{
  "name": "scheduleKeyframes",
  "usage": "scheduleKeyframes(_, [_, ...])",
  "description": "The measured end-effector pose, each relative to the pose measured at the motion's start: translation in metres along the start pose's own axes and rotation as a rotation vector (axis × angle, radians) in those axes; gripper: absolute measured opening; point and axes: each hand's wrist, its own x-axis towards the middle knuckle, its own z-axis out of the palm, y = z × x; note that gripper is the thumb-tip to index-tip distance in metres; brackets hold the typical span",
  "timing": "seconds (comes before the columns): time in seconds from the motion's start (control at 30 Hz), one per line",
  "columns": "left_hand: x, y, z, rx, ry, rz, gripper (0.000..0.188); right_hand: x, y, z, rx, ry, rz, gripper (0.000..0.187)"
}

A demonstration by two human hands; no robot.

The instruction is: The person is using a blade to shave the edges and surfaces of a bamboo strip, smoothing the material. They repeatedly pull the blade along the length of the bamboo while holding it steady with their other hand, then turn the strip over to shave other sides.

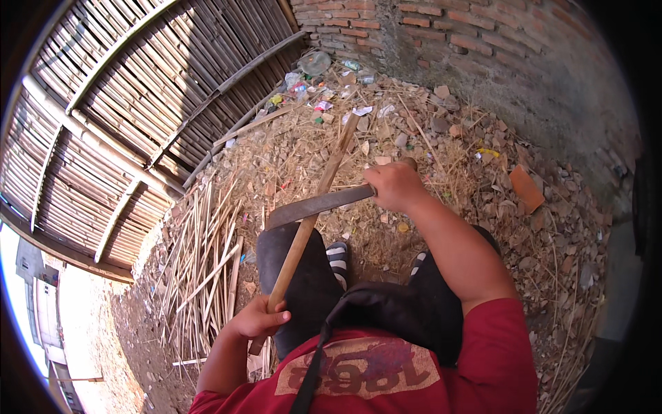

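My left hand (pixel 259 317) is closed round the lower end of a long bamboo strip (pixel 298 255), which slants up and away from me over my left knee. In my right hand (pixel 396 185) is the handle of a machete (pixel 318 205). Its broad dark blade points left and lies across the strip, above the knee; whether the edge bites into the bamboo I cannot tell. The strip's far end reaches over the rubble. Most of the machete's handle is hidden by my fingers.
Split bamboo sticks (pixel 207 269) lie piled on the ground to my left. A bamboo-slat wall (pixel 138 90) stands at the left, a brick wall (pixel 483 41) at the back and right. Broken bricks, dry straw and litter cover the ground, with a tile piece (pixel 526 189) at the right.
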Motion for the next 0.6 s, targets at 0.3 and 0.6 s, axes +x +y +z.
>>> scheduleKeyframes(0.3, [-0.023,-0.010,-0.003,0.074,0.077,-0.128,0.035,0.000,0.042,-0.023,-0.035,-0.345,0.659,0.031])
scheduleKeyframes(0.6, [-0.006,-0.005,-0.002,0.073,0.051,-0.059,0.034,0.003,0.018,-0.022,0.205,-0.315,0.568,0.025])
